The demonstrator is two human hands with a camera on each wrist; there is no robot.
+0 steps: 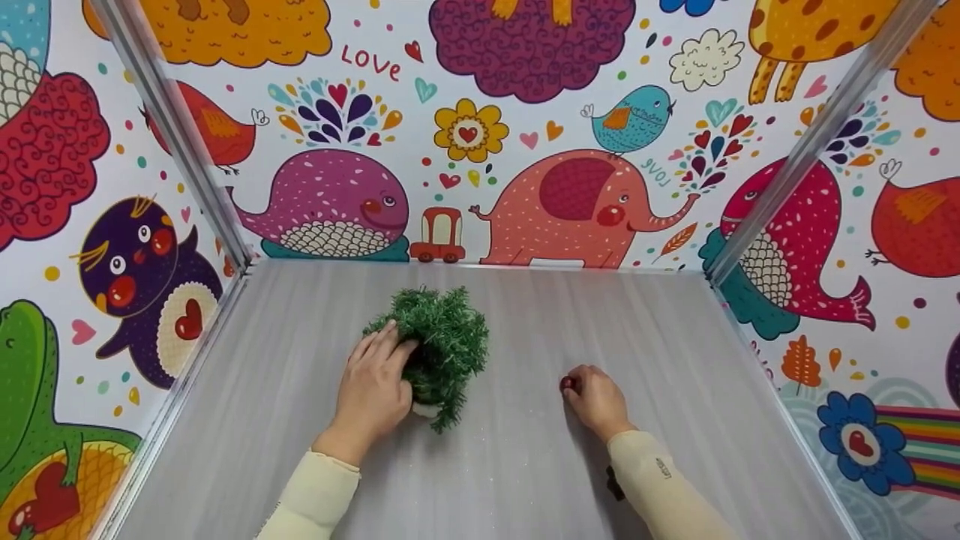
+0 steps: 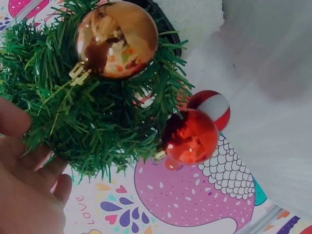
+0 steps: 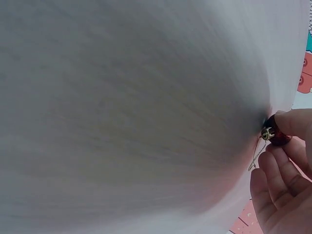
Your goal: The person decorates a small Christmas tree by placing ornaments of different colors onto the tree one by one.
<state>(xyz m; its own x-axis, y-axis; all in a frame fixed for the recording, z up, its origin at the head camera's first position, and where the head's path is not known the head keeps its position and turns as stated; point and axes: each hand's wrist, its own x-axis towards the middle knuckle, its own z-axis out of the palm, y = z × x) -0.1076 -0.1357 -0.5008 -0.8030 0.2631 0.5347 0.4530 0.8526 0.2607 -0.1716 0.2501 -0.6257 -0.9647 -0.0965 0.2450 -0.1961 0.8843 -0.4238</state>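
Note:
A small artificial Christmas tree point(image 1: 457, 322) of green tinsel-like needles is left of the middle of the table. My left hand point(image 1: 373, 386) holds its near left side. In the left wrist view, thumb and fingers point(image 2: 36, 161) lie around the greenery. A shiny gold bauble point(image 2: 117, 39), a red bauble point(image 2: 192, 139) and a red-and-white ball point(image 2: 214, 109) show among its branches. To the right, my right hand point(image 1: 598, 399) pinches a small dark red bauble point(image 3: 280, 137) low over the table. Its gold cap and a loop of gold thread point(image 3: 257, 158) face the right wrist camera.
The grey wood-grain table point(image 1: 510, 450) is bounded by printed cartoon walls point(image 1: 465, 75) at the back and both sides. Metal rails point(image 1: 169, 139) run up the back corners. A small dark object point(image 1: 614, 484) shows beside the right sleeve, its kind unclear.

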